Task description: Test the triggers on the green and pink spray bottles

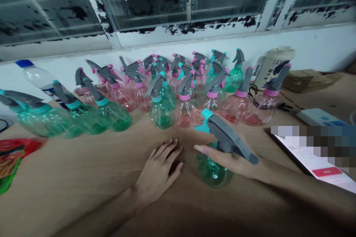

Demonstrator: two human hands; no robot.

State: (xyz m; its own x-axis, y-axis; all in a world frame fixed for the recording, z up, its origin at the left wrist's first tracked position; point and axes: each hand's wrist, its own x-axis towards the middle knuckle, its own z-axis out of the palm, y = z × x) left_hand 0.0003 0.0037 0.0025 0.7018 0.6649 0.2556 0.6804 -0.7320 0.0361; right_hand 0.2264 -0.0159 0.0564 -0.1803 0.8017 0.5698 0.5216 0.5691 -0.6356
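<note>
My right hand is wrapped round the neck of a green spray bottle with a grey and turquoise trigger head, close to me on the table. The bottle's head tilts toward the right. To the left of it, my left hand rests on the tabletop, fingers stretched forward, holding nothing. Beyond both hands stand several spray bottles, among them a green one and a pink one. More green bottles are lined up at the left, and pink ones at the right.
On the wooden table, a water bottle with a blue cap stands at the back left. A red and green packet lies at the left edge. A tumbler, a cardboard piece and a lit phone or tablet are at the right.
</note>
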